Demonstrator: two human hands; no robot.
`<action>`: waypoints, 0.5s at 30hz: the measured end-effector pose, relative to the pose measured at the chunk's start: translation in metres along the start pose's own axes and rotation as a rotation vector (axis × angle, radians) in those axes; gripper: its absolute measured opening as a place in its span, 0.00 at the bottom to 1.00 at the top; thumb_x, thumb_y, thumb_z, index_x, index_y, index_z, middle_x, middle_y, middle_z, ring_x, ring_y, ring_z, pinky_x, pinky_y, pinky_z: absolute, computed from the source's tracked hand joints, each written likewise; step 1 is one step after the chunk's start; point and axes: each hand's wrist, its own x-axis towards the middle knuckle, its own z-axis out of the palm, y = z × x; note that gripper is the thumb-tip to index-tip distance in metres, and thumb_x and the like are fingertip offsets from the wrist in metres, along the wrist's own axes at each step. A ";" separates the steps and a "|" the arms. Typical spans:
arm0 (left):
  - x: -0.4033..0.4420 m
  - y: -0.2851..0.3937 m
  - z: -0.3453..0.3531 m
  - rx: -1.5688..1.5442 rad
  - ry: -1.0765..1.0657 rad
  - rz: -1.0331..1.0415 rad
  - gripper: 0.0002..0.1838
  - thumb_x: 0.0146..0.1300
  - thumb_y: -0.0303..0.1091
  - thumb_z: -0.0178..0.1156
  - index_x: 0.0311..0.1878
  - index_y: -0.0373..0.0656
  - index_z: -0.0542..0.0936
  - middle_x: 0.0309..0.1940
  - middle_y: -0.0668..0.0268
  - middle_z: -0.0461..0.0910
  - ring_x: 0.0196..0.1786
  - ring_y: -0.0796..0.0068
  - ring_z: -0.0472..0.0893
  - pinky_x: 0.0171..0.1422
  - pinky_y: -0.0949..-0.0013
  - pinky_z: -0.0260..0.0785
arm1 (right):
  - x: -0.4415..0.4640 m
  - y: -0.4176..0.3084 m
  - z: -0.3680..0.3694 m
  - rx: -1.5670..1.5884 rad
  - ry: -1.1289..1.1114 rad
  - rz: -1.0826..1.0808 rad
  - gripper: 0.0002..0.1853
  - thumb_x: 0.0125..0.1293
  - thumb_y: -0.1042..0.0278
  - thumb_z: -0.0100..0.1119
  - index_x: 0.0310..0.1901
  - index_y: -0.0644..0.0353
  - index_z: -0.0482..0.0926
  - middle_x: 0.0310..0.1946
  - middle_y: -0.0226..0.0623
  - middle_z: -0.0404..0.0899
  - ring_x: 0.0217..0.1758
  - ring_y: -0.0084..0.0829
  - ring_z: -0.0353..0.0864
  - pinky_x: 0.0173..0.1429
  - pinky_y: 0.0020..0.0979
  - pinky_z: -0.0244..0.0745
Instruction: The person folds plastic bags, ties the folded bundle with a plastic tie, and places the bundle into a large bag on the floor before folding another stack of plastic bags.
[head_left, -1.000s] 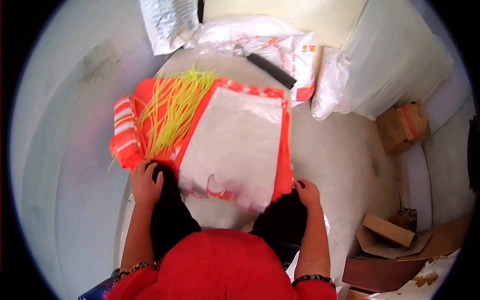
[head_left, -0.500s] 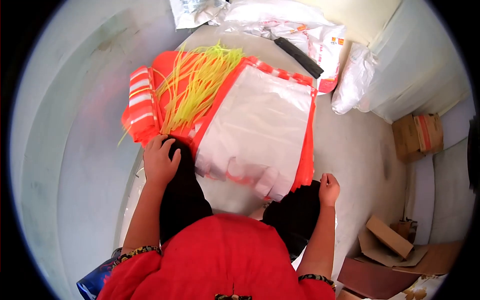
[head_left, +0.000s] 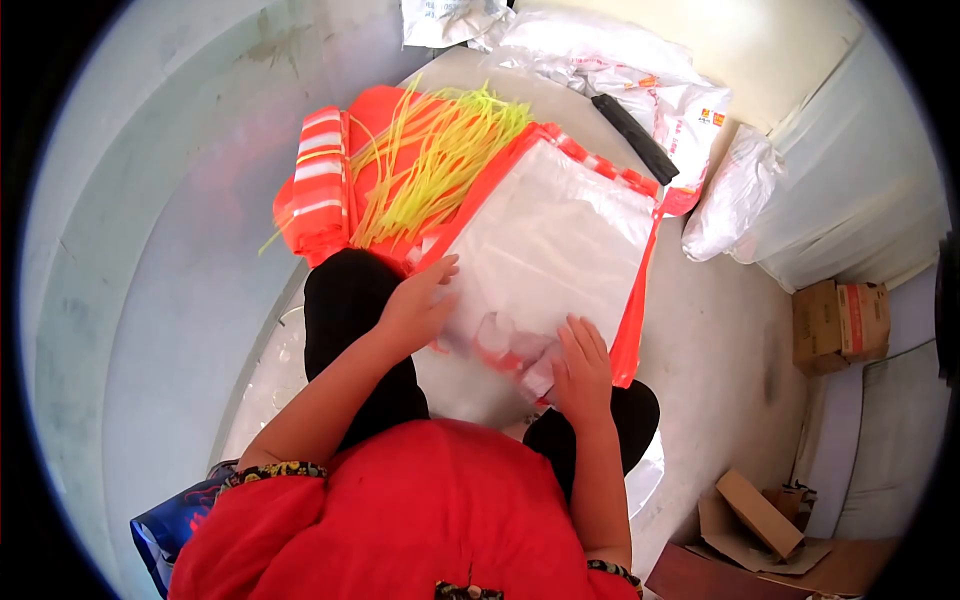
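A stack of orange-edged plastic sheets or bags with a whitish translucent top [head_left: 550, 230] lies in front of me. My left hand [head_left: 418, 306] is over its left edge, fingers apart, holding nothing. At the near right corner my right hand [head_left: 584, 372] rests with its fingers stretched out, beside a crumpled part of the stack [head_left: 515, 350]. Yellow-green strips [head_left: 440, 160] lie loose on orange material to the left of the stack. Farther left is a rolled orange-and-white striped bundle [head_left: 321, 185] with a thin yellow tie around it.
A black bar-like object [head_left: 635, 138] lies beyond the stack, near white printed sacks [head_left: 690, 125]. A white wrapped package [head_left: 735, 192] leans at the right. Cardboard boxes [head_left: 822, 326] stand farther right, with an open carton [head_left: 760, 560] at lower right. A blue bag [head_left: 180, 525] is at lower left.
Both hands have left my knees and moved inward to the near part of the stack. The view has shifted, so the stack and strips appear farther right and higher than a second ago.
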 end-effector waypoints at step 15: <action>0.026 0.000 0.020 -0.046 -0.129 -0.258 0.36 0.70 0.39 0.62 0.80 0.46 0.66 0.39 0.58 0.83 0.41 0.63 0.84 0.43 0.60 0.80 | 0.033 0.011 0.021 -0.060 -0.235 0.233 0.28 0.73 0.61 0.59 0.73 0.59 0.72 0.81 0.51 0.60 0.85 0.54 0.53 0.86 0.57 0.45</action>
